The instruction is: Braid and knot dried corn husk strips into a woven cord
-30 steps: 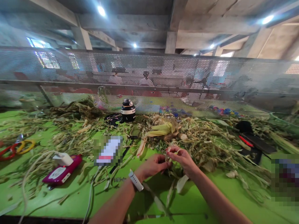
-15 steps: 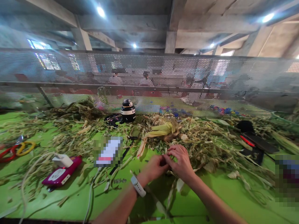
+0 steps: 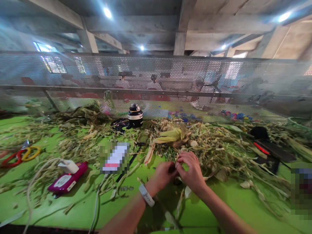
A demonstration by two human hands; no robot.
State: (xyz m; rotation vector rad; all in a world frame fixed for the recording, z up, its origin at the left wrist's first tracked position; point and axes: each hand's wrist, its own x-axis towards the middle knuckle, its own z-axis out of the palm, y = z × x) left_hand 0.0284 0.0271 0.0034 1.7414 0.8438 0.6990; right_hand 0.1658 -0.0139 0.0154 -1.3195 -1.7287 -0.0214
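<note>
My left hand [image 3: 163,175], with a white band [image 3: 146,195] at its wrist, is closed, its thumb and fingers pinched. Facing it, my right hand [image 3: 190,170] has its fingers curled over so that the fingertips of both hands meet. Whatever lies between them is hidden or too small to make out. Below the hands, a pale dried husk strip [image 3: 180,203] trails down the green tabletop [image 3: 209,214]. Just beyond them lies a bundle of yellow-green corn husks [image 3: 168,136] on a heap of dry husk scraps [image 3: 212,143].
Leftward lie a blurred-out phone [image 3: 115,158] on a cable, a magenta power bank [image 3: 68,178] with a white plug, and red-and-yellow scissors [image 3: 21,156]. A black jar [image 3: 135,116] stands before a perforated metal screen [image 3: 156,71]. A dark tool with a red part [image 3: 262,148] is rightward.
The whole view has shifted slightly, so things appear a little further right. My hands stay together at the same spot, with only slight finger movement.
</note>
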